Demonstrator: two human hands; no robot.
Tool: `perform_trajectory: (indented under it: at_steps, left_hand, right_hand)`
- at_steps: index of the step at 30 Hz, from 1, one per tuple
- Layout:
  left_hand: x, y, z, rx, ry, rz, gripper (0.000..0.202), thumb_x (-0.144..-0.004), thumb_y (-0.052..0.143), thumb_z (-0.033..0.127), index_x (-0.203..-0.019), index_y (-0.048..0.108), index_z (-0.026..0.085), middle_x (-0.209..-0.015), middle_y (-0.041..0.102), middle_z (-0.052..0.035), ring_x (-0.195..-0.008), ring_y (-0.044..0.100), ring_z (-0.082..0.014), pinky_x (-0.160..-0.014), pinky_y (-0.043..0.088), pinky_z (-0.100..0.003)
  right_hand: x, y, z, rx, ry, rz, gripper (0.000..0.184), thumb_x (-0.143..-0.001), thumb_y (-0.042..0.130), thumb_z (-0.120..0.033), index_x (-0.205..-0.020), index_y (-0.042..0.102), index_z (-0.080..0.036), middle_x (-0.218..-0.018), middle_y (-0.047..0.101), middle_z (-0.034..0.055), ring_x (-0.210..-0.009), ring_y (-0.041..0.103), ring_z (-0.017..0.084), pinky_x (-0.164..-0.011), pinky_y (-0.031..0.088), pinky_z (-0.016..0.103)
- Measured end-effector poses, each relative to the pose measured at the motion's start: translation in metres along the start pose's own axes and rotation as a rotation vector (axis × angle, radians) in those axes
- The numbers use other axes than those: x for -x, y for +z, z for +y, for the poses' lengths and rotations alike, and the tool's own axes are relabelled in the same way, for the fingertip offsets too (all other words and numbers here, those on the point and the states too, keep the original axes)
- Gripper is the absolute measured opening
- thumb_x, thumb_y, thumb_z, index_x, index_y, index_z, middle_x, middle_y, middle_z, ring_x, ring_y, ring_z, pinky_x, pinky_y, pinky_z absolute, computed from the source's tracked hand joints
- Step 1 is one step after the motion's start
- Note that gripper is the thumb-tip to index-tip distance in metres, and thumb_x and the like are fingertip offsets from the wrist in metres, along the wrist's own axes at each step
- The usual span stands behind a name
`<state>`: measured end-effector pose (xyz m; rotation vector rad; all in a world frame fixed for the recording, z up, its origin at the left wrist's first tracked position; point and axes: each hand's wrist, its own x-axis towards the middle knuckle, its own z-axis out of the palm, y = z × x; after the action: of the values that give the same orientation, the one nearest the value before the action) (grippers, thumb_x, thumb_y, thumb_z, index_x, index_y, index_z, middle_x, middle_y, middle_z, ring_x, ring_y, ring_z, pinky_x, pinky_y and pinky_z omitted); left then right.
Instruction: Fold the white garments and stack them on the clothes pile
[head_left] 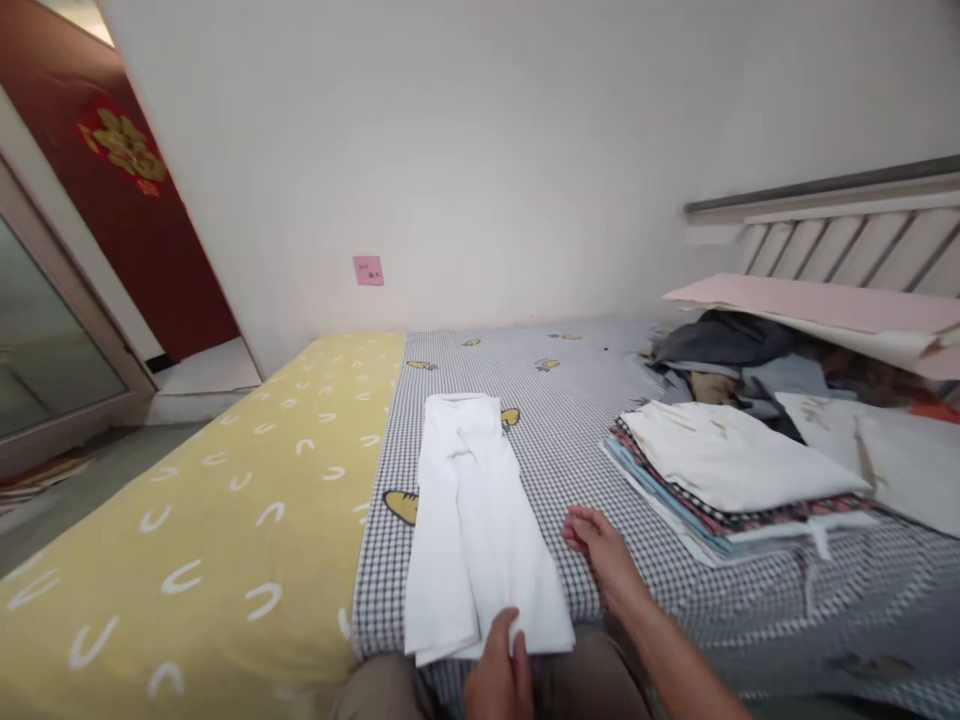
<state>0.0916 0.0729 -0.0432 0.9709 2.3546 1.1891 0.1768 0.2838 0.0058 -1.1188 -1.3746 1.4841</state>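
Observation:
A white garment (480,510) lies folded lengthwise on the checkered part of the bed, narrow at the far end and wider toward me. At its near hem, my left hand (497,668) pinches the cloth between thumb and fingers. My right hand (600,550) hovers just right of the garment, its fingers loosely curled and holding nothing. Its palm side is partly turned from view. A small crease shows in the upper half of the garment.
To the right stands a stack of folded clothes (735,460) with a white piece on top. Behind it are dark clothes (724,340) and a pink board (817,300). A yellow bedsheet (225,500) covers the left. A pink note (368,270) sticks to the wall.

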Motion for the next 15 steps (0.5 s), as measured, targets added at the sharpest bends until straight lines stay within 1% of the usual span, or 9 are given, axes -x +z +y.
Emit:
perform_trajectory:
  at_steps: [3, 5, 6, 8, 10, 11, 12, 14, 15]
  left_hand:
    - [-0.004, -0.006, -0.015, -0.074, 0.109, -0.016, 0.042, -0.097, 0.035, 0.031, -0.128, 0.063, 0.023, -0.119, 0.075, -0.0087, -0.103, 0.073, -0.0253, -0.090, 0.056, -0.036]
    - [-0.003, -0.013, -0.019, -0.068, 0.156, -0.052, 0.043, -0.097, 0.035, 0.030, -0.130, 0.061, 0.022, -0.122, 0.074, -0.0096, -0.104, 0.073, -0.0240, -0.092, 0.056, -0.036]
    - [-0.002, -0.018, -0.020, -0.060, 0.176, -0.073, 0.043, -0.096, 0.036, 0.029, -0.131, 0.060, 0.021, -0.124, 0.073, -0.0095, -0.105, 0.072, -0.0230, -0.092, 0.055, -0.036]
    - [0.004, -0.029, -0.020, -0.049, 0.204, -0.110, 0.043, -0.096, 0.037, 0.029, -0.133, 0.058, 0.021, -0.125, 0.072, -0.0089, -0.107, 0.071, -0.0216, -0.095, 0.054, -0.035]
    - [0.012, -0.043, -0.021, -0.051, 0.209, -0.108, 0.041, -0.097, 0.035, 0.032, -0.126, 0.062, 0.023, -0.119, 0.075, -0.0081, -0.104, 0.071, -0.0216, -0.094, 0.054, -0.035]
    - [0.016, -0.051, -0.023, -0.049, 0.199, -0.074, 0.040, -0.098, 0.033, 0.034, -0.119, 0.065, 0.023, -0.115, 0.075, -0.0082, -0.101, 0.072, -0.0220, -0.092, 0.054, -0.036]
    - [0.020, -0.059, -0.025, -0.041, 0.182, -0.012, 0.040, -0.098, 0.032, 0.037, -0.113, 0.066, 0.023, -0.111, 0.076, -0.0090, -0.099, 0.072, -0.0227, -0.091, 0.054, -0.036]
    - [0.025, -0.075, -0.030, -0.024, 0.123, 0.188, 0.040, -0.097, 0.031, 0.041, -0.105, 0.066, 0.021, -0.107, 0.074, -0.0120, -0.097, 0.070, -0.0245, -0.089, 0.054, -0.038]
    - [0.025, -0.083, -0.032, -0.021, 0.089, 0.302, 0.039, -0.096, 0.033, 0.041, -0.105, 0.064, 0.020, -0.108, 0.071, -0.0140, -0.098, 0.069, -0.0252, -0.090, 0.053, -0.039]
  right_hand:
    - [0.038, -0.009, 0.009, 0.057, 0.039, -0.067, 0.043, -0.064, 0.062, -0.054, -0.093, 0.067, -0.023, -0.088, 0.074, 0.0068, -0.078, 0.070, 0.022, -0.069, 0.055, 0.034]
    - [0.057, -0.007, 0.014, 0.117, 0.038, -0.105, 0.042, -0.068, 0.060, -0.056, -0.092, 0.070, -0.022, -0.085, 0.074, 0.0067, -0.073, 0.068, 0.022, -0.063, 0.052, 0.033]
    - [0.064, -0.005, 0.018, 0.145, 0.020, -0.113, 0.041, -0.068, 0.061, -0.056, -0.090, 0.071, -0.023, -0.084, 0.073, 0.0065, -0.073, 0.067, 0.022, -0.063, 0.051, 0.034]
    - [0.072, 0.000, 0.024, 0.193, -0.039, -0.096, 0.039, -0.067, 0.063, -0.056, -0.086, 0.071, -0.023, -0.084, 0.072, 0.0064, -0.078, 0.064, 0.023, -0.070, 0.051, 0.036]
    - [0.075, 0.005, 0.030, 0.226, -0.097, -0.057, 0.036, -0.064, 0.066, -0.057, -0.078, 0.070, -0.023, -0.084, 0.070, 0.0070, -0.084, 0.061, 0.025, -0.079, 0.050, 0.038]
    - [0.075, 0.007, 0.032, 0.237, -0.113, -0.040, 0.036, -0.063, 0.067, -0.058, -0.073, 0.068, -0.024, -0.082, 0.068, 0.0073, -0.085, 0.060, 0.026, -0.081, 0.049, 0.038]
    - [0.075, 0.009, 0.034, 0.242, -0.123, -0.029, 0.036, -0.063, 0.066, -0.060, -0.067, 0.065, -0.024, -0.078, 0.066, 0.0072, -0.084, 0.059, 0.026, -0.081, 0.048, 0.039]
    - [0.076, 0.011, 0.038, 0.240, -0.129, -0.015, 0.038, -0.062, 0.066, -0.062, -0.060, 0.061, -0.024, -0.072, 0.063, 0.0064, -0.082, 0.058, 0.027, -0.080, 0.048, 0.040]
    - [0.077, 0.012, 0.039, 0.234, -0.128, -0.009, 0.040, -0.061, 0.066, -0.063, -0.060, 0.060, -0.024, -0.071, 0.062, 0.0061, -0.082, 0.057, 0.027, -0.080, 0.048, 0.040]
